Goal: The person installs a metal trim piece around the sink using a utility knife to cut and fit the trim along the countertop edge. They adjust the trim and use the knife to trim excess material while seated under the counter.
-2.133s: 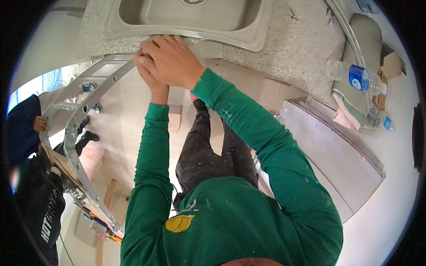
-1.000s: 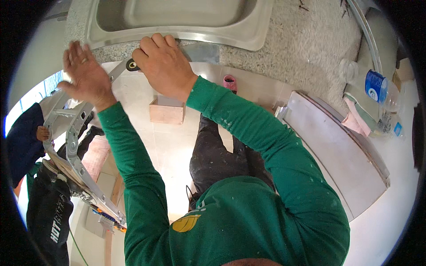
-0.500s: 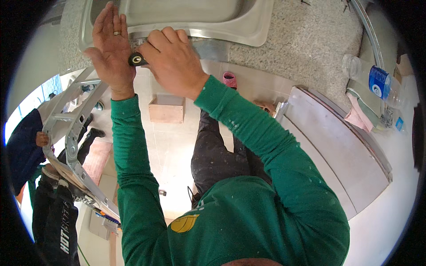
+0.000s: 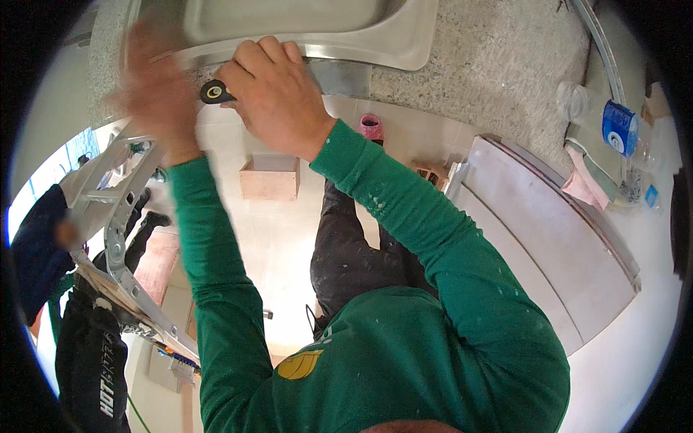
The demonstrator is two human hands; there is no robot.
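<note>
Right hand: wrapped around a black-ended handle, just in front of the sink; a slack grip could let it twist
Left hand: blurred, seemingly spread and empty, by the sink's near left corner; a careless swing might knock the handle
Grey plate: along the sink's front edge, perhaps the handle's blade; tilting it could scratch the sink's steel rim

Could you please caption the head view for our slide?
Right hand holding a black-ended tool by a metal sink, with the left hand blurred nearby.
</note>
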